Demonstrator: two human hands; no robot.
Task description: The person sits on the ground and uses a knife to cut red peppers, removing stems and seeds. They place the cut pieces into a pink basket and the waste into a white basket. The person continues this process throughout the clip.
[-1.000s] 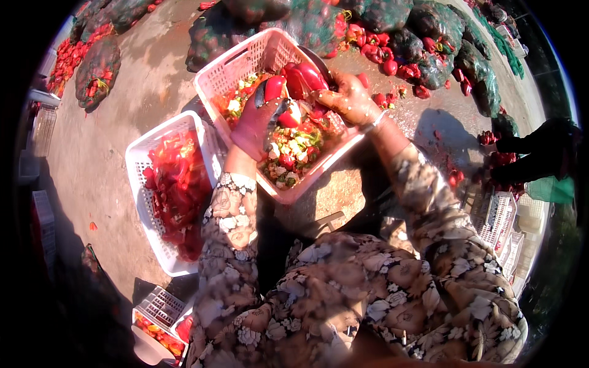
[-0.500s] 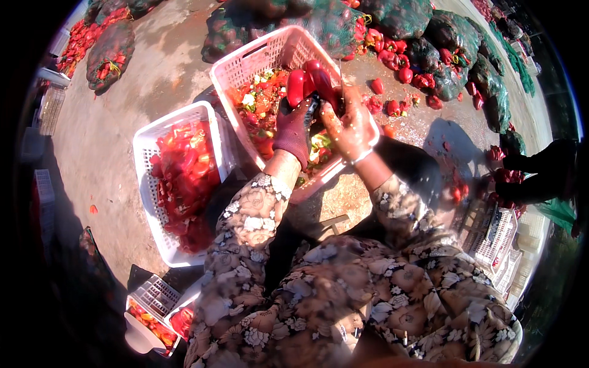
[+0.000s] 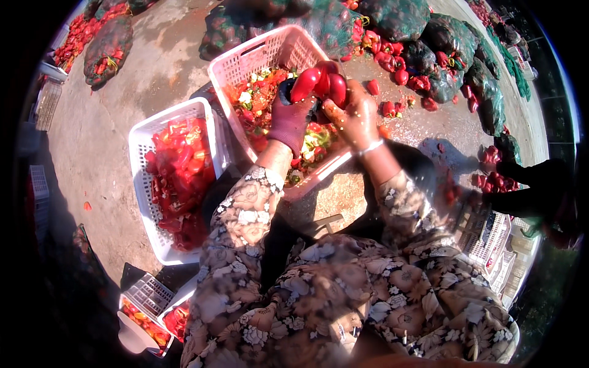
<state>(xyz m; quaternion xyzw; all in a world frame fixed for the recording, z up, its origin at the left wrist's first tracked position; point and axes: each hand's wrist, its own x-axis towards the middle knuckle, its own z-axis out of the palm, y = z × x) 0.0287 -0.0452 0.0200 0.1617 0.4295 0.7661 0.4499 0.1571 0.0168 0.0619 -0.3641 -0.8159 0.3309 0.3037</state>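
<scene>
Over the pink crate (image 3: 230, 113), my left hand (image 3: 289, 122), in a purple and black glove, is closed around a glossy red pepper (image 3: 308, 84) with several lobes facing up. My bare right hand (image 3: 356, 121), with a pale bracelet at the wrist, is curled against the pepper's right side, thumb toward it. Whether a tool is also in that hand is hidden. Below both hands, the crate holds pepper scraps (image 3: 251, 101): cores, seeds, green and red bits. Left of it, a white crate (image 3: 143, 190) is filled with red pepper pieces (image 3: 184, 178).
Green mesh sacks (image 3: 451, 40) of peppers line the far side, with loose red peppers (image 3: 389, 61) before them. Another sack (image 3: 107, 55) stands far left. Stacked crates (image 3: 491, 239) are at right, near a person's dark-clad limbs (image 3: 534, 187). Smaller crates (image 3: 150, 297) sit lower left.
The pepper has turned in my hands; its two long red sides now appear as a rounder, lobed shape. My right hand has shifted slightly down and right. A thin blade-like line beside it no longer shows.
</scene>
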